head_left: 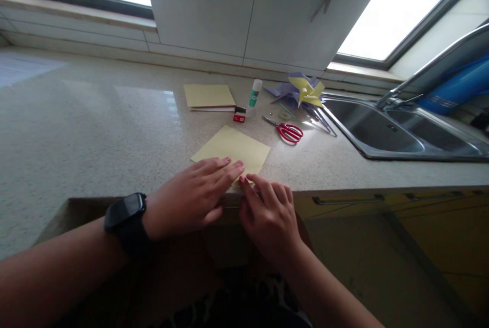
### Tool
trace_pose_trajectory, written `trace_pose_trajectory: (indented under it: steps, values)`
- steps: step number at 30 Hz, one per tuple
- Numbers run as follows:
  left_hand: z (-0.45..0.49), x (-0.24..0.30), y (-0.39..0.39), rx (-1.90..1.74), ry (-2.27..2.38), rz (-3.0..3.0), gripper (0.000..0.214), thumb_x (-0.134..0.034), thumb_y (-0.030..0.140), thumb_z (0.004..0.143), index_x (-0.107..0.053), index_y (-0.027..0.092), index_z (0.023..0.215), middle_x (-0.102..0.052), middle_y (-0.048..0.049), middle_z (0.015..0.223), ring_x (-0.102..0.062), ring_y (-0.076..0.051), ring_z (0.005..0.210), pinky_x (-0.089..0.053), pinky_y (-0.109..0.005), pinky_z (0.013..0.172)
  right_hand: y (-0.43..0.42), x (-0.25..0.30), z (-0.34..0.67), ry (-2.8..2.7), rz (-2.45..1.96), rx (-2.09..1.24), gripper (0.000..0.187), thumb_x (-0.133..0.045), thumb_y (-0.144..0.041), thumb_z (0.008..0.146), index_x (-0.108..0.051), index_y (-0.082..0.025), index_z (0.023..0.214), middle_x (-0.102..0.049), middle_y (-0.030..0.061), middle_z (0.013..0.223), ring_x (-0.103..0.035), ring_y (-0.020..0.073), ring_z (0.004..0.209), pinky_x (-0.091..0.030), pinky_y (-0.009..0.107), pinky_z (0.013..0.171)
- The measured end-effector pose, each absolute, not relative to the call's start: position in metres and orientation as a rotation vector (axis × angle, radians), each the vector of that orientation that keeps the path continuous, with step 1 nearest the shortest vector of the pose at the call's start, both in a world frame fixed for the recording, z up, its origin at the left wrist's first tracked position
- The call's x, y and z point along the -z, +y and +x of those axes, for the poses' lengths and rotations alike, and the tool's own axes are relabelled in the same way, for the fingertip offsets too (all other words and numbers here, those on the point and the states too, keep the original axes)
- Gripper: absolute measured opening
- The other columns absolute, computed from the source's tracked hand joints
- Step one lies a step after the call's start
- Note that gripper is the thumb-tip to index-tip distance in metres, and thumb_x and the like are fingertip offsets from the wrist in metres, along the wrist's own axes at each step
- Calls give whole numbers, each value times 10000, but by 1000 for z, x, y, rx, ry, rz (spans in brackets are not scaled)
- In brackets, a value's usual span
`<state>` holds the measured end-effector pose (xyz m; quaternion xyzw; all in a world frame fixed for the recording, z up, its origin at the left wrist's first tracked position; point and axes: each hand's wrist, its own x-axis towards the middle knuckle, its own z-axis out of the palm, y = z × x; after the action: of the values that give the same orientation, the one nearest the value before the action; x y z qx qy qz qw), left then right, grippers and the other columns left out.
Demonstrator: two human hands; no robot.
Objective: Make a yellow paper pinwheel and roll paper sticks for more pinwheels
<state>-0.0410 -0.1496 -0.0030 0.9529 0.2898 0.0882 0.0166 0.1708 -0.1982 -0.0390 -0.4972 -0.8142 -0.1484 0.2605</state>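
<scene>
Left hand [191,196] flat on yellow paper [234,151]

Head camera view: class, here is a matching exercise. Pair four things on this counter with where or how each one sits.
1 scissors
2 glue stick
3 yellow sheet
4 pinwheel

a standing upright
b at the far corner of the sink
c touched by the left hand and the right hand
d red handles

Pairs: 1-d, 2-a, 3-c, 4-b.
</scene>
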Motion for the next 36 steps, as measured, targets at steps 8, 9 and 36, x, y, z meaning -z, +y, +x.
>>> trace_pose_trajectory:
  steps: [8,9,36]
  values:
    - [-40,6,-149,-273,959,2964,803,-638,265,859,-295,123,1571,-284,-147,1656,-271,-284,1527,-235,-427,1254,-198,37,170,-2239,-1416,357,450,-610,-246,913,-604,-185,1359,-637,95,1307,-553,270,1020,-417,457,886]
    - [-40,6,-149,-273,961,2958,797,-638,270,859,-304,127,1568,-291,-143,1654,-272,-282,1527,-235,-429,1254,-198,36,170,-2247,-1427,358,466,-616,-250,907,-596,-189,1369,-631,94,1312,-550,273,1022,-415,461,885]
    - [-40,1,-148,-354,913,2859,654,-625,235,878,-379,103,1469,-373,-198,1600,-302,-307,1508,-309,-470,1239,-195,31,164,-2294,-1486,287,618,-654,-260,864,-494,-159,1453,-619,118,1237,-496,294,1065,-386,465,929]
